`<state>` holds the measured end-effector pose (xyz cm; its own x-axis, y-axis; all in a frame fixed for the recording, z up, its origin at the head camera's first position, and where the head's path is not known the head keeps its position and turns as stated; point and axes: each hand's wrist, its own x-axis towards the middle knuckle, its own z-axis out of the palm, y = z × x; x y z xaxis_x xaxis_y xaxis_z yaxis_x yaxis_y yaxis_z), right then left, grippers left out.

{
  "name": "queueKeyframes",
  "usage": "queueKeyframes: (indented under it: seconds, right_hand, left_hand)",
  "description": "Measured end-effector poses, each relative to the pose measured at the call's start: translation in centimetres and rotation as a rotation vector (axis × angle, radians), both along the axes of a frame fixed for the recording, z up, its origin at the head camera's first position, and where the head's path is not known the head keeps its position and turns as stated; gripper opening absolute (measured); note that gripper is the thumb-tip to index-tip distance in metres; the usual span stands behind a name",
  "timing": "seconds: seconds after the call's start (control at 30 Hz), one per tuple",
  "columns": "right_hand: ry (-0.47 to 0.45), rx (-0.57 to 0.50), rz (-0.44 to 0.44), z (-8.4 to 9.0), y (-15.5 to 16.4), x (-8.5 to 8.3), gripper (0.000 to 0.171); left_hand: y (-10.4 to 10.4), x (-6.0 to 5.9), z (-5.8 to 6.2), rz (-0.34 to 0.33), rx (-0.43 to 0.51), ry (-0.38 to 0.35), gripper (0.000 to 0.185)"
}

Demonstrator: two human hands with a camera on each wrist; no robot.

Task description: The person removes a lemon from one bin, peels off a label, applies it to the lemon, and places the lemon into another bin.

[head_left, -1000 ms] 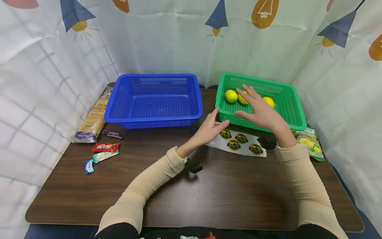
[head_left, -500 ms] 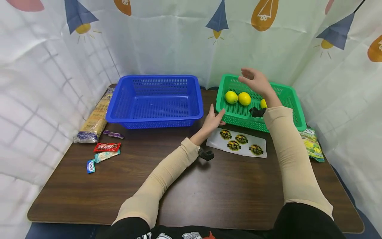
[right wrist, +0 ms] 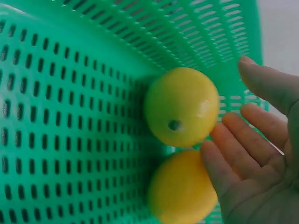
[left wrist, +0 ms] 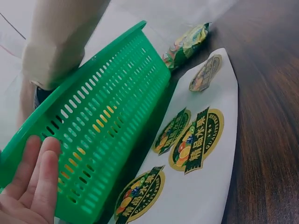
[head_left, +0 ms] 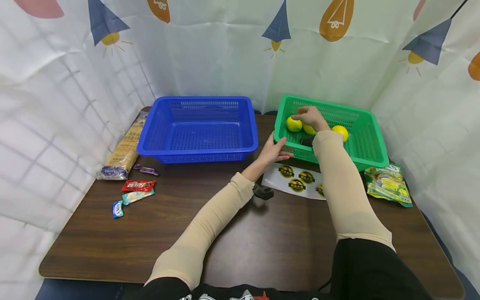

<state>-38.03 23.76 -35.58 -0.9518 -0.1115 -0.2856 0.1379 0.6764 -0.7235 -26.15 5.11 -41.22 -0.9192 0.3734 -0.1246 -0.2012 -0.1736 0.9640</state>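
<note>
In the head view, the green basket [head_left: 363, 139] is parked at the back edge of the table [head_left: 285, 241], towards the right corner, and three yellow fruits [head_left: 294, 123] are carried in it: two by its left end, one nearer its middle. Over the left pair the right hand [head_left: 312, 118] is poised, while the basket's front left corner is met by the left hand [head_left: 271, 152]. In front of the basket a white sheet [head_left: 293, 177] with round labels is spread; a yellow-green packet [head_left: 388, 183] is seen by the table's right edge. Over to the left, a blue basket [head_left: 196, 158] is set along the back edge, flanked by a long packet [head_left: 125, 146] at the left edge, with small wrappers [head_left: 138, 186] scattered in front.

To the left wrist: the slotted green wall is touched by straight, uncurled fingers [left wrist: 46, 177], and yellow is glimpsed through the slots.

Right wrist: two fruits are seen close up, and beside them thumb and fingers are held spread, nothing gripped. Whether fruit is touched by the fingertips cannot be told.
</note>
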Motion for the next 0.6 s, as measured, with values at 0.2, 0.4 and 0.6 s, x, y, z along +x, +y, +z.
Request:
queueKeyframes:
  seconds: [0.2, 0.4, 0.6]
  right_hand:
    - [-0.009, 0.146, 0.084, -0.6, -0.8, 0.0, 0.068]
    - [-0.05, 0.241, 0.171, -1.4, -0.9, -0.1, 0.069]
    - [-0.085, 0.24, 0.262, -1.8, -0.8, -0.3, 0.07]
  left_hand:
    - [-0.3, 0.0, 0.2, -0.026, 0.019, -0.039, 0.053]
    - [-0.4, 0.1, 0.0, -0.029, 0.012, -0.052, 0.052]
    - [-0.4, 0.0, -0.1, -0.044, 0.022, -0.037, 0.052]
